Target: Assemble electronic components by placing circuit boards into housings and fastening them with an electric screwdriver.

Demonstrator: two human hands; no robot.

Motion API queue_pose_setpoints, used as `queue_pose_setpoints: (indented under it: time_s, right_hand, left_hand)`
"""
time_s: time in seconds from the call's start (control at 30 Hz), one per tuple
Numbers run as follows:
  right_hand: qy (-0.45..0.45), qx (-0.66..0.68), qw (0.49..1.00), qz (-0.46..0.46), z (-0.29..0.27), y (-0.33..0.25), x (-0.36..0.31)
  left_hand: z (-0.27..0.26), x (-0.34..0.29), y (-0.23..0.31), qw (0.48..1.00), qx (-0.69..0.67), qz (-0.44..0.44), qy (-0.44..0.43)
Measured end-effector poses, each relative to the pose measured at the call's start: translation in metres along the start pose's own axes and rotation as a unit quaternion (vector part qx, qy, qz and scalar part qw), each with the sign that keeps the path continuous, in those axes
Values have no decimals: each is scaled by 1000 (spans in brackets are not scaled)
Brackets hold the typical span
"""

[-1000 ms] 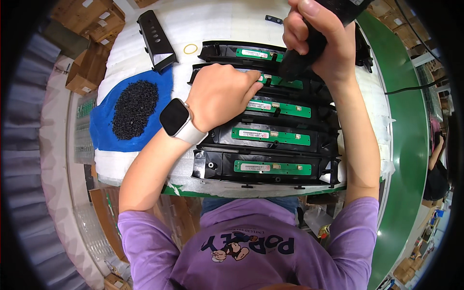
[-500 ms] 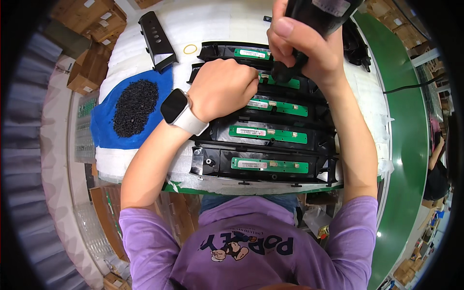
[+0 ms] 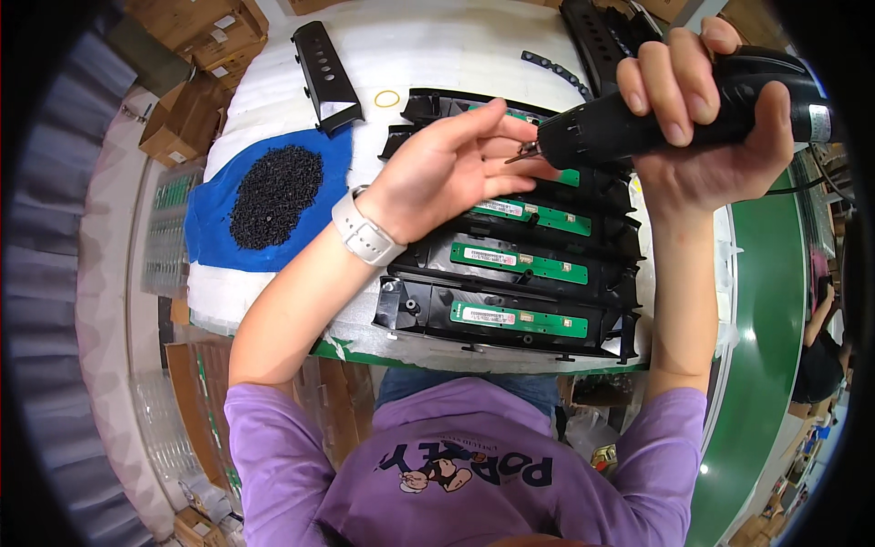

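Observation:
My right hand [image 3: 702, 137] is wrapped round a black electric screwdriver [image 3: 629, 118], tipped so that its thin bit points left. Just at the bit, my left hand [image 3: 451, 173] lies palm up with its fingers stretched out; whether any small screw sits there is too small to tell. Under both hands several long black plastic housings [image 3: 428, 314] lie in a row, each fitted with a narrow green circuit board [image 3: 519, 264]. The far boards are partly hidden by my hands. Left of them, a heap of small black screws [image 3: 273, 196] rests on a blue cloth [image 3: 205, 228].
A loose black cover with holes [image 3: 325, 77] lies at the far left, next to a yellow rubber band [image 3: 386, 98]. More black parts [image 3: 606, 41] and a dark strip [image 3: 556, 71] lie far right. Cardboard boxes [image 3: 187, 114] stand beyond the table's left edge.
The screwdriver has lifted off a far board and swung from pointing down to pointing left. My left hand has turned from a closed, palm-down pose to palm up with fingers spread.

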State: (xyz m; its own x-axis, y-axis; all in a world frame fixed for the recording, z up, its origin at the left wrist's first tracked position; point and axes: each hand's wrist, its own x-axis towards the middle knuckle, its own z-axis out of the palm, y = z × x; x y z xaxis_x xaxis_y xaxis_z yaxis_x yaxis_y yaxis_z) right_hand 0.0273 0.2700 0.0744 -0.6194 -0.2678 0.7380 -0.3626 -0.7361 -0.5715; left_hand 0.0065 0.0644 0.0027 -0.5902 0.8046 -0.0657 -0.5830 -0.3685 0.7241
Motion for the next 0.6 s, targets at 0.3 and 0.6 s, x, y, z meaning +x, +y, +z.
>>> queue_pose_setpoints:
  time_s: [0.3,0.6]
  right_hand:
    - [-16,-41,999,0,4,11,-4]
    - [70,-33,997,-10,1,-17,0]
  left_hand:
    - [6,-7,1,995,80,-26,-44]
    - [-4,-6,0,984,156,46,70]
